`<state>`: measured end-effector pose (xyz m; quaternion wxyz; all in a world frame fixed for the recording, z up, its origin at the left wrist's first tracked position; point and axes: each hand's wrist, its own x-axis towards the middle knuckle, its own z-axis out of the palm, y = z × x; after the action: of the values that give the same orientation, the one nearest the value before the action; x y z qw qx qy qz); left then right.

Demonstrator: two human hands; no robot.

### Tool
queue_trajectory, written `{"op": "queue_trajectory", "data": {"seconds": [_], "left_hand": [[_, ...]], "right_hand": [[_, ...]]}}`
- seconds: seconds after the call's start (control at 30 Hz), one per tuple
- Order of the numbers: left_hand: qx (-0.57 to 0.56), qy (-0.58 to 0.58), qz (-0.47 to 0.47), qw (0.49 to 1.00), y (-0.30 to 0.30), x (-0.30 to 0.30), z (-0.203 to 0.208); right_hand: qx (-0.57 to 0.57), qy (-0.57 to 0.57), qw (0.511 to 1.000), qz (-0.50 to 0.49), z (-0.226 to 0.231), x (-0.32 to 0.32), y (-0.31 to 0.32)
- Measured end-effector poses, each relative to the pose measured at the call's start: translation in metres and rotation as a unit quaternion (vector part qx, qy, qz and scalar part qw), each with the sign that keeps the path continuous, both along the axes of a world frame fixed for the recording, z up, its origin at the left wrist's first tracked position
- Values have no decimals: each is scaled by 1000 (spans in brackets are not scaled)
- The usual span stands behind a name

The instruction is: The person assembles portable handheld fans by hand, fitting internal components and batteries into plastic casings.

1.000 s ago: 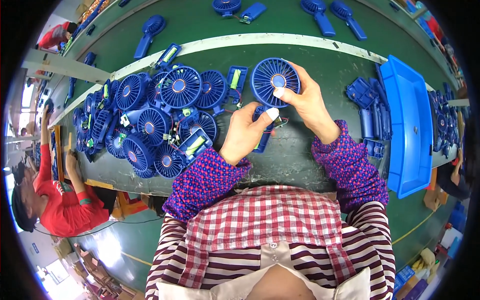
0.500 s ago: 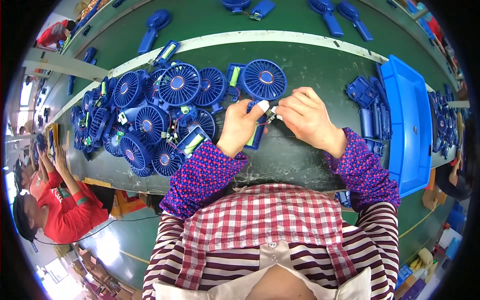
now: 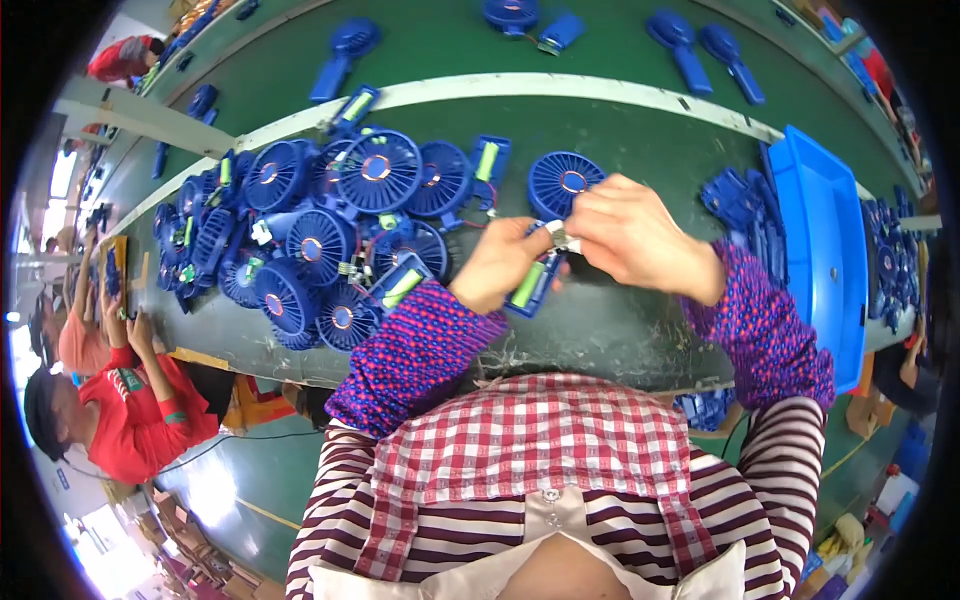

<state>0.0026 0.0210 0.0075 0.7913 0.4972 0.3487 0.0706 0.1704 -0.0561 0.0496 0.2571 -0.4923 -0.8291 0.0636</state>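
Observation:
A blue handheld fan lies between my hands, its round grille (image 3: pixel 560 183) pointing away from me. The handle (image 3: pixel 532 287) is open and shows a green battery cell. My left hand (image 3: pixel 503 262) is closed on the fan near the neck, with the thumb on top. My right hand (image 3: pixel 638 238) is pinched shut right beside that thumb, over the top of the handle. A small pale piece (image 3: pixel 572 243) shows at its fingertips, too covered to name.
Left of my hands is a heap of blue fans (image 3: pixel 320 235) with loose wires and green cells. To the right, blue casing parts (image 3: pixel 745 205) lie beside a blue plastic bin (image 3: pixel 818 270). Several fans (image 3: pixel 345 55) lie beyond the pale rail (image 3: pixel 450 90). A person in red (image 3: pixel 150 410) works at left.
My view has shifted slightly, so the bench appears farther right. The small circuit board that showed between my fingertips is now mostly covered. Both hands stay together at the fan's neck.

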Motion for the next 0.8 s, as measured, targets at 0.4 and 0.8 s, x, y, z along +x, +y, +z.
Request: {"op": "queue_trajectory", "data": {"seconds": [0.4,0.8], "left_hand": [[-26,-121,281,952,-21,30,-29],[-104,-167,211,957,-14,17,-2]], "right_hand": [[209,79,949,-223,-39,-49,-13],[276,49,939,-200,-46,-34,-18]]}}
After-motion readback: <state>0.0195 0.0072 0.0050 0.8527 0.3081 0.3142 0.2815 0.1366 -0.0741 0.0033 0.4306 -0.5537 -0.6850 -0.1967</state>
